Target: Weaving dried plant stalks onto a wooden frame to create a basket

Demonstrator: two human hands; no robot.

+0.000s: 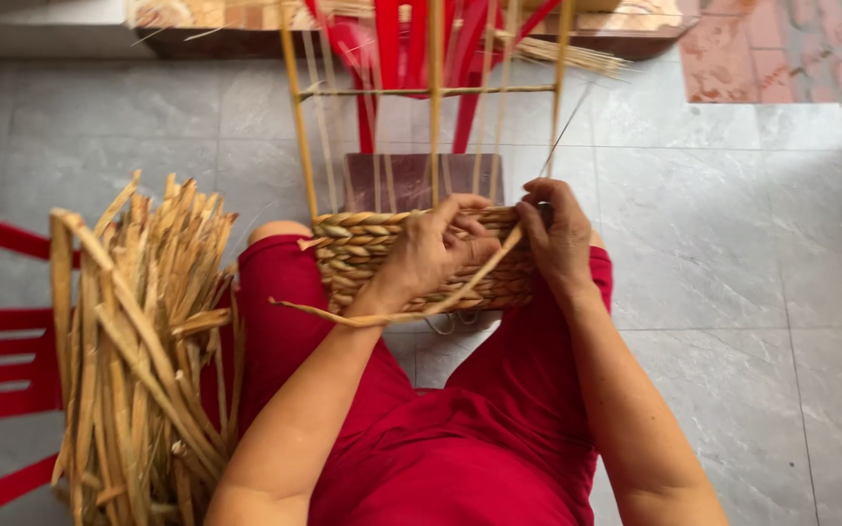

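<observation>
now, at nine o'clock lies the dried reed bundle point(138, 341); centre, on my lap, the half-woven basket point(421, 258). left hand point(431, 255) and right hand point(559, 234) pinch one loose strand point(479, 278), mid-weave; tucking it needs steady tension, i judge.

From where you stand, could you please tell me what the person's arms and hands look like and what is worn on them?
Both forearms are bare to above the elbow: no sleeves reach them in view. The left hand and the right hand wear no gloves, and no watch or bracelet shows at either wrist. Rings cannot be made out. The only clothing seen is the red garment over lap and legs.
</observation>
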